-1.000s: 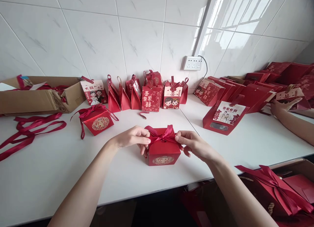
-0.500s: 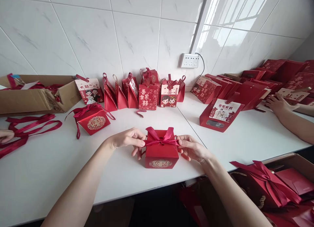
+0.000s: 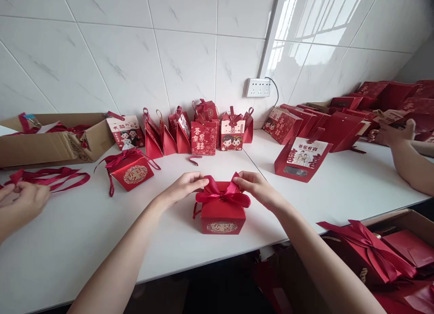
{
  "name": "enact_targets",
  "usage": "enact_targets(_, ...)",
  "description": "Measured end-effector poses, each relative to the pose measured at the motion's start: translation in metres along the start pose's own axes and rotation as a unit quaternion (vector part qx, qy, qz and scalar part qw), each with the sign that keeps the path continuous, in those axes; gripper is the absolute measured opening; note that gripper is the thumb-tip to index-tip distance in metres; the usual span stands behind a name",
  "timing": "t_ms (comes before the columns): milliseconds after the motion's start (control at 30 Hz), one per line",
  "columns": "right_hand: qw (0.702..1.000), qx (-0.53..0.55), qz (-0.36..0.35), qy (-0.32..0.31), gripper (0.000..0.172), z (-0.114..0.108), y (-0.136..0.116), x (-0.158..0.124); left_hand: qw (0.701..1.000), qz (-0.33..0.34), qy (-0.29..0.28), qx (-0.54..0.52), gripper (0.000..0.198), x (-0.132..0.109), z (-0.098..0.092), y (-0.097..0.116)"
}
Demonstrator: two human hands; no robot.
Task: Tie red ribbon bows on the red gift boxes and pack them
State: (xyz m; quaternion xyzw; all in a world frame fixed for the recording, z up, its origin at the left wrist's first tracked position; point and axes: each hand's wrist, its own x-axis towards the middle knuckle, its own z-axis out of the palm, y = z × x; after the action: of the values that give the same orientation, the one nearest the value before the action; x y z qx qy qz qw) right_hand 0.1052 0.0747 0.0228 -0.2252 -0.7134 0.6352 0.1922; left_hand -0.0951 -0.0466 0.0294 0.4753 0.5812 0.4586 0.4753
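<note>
In front of me on the white table stands a red gift box with a gold round emblem on its front. A dark red satin ribbon is tied in a bow across its top. My left hand pinches the ribbon's left tail between thumb and fingers. On the other side, my right hand pinches the right tail the same way. Both tails point upward above the bow's loops. A red twisted cord hangs at the box's left side.
A similar bowed box sits left of mine. Several red gift bags line the wall. Left are a cardboard box and a co-worker's hand at loose ribbon; another person's hand is right. An open carton stands below the table's edge.
Both my hands have moved from the bow's sides to the upright tails, and the loops now spread wider. The co-worker's hand at left has come further into view; the right one has lifted.
</note>
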Motion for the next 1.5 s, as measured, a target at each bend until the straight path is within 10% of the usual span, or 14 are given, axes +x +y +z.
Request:
enact_targets(600, 0.998, 0.017, 0.012, 0.052, 0.038, 0.02, -0.011, 0.023, 0.98, 0.031, 0.159, -0.119, 0.03, 0.007, 0.029, -0.001)
enact_targets(700, 0.988, -0.076, -0.079, 0.104, 0.037, 0.016, -0.018, 0.028, 0.984, 0.046, 0.144, -0.098, 0.032, 0.007, 0.028, -0.002)
enact_targets(800, 0.977, -0.194, -0.086, 0.018, 0.026, 0.015, -0.028, 0.032, 0.986, 0.061, 0.138, -0.074, 0.033, 0.009, 0.026, -0.004)
enact_targets(967, 0.985, -0.145, -0.001, -0.094, 0.024, 0.023, -0.035, 0.033, 0.954, 0.177, 0.24, 0.043, 0.026, 0.001, 0.019, 0.004)
enact_targets(1133, 0.989, -0.126, 0.015, -0.079, 0.02, 0.027, -0.034, 0.031, 0.928, 0.246, 0.069, 0.273, 0.011, -0.024, 0.025, 0.021)
enact_targets(1500, 0.979, -0.203, 0.004, -0.03, 0.016, 0.03, -0.04, 0.033, 0.818, 0.258, 0.097, 0.504, 0.013, -0.04, 0.049, 0.025)
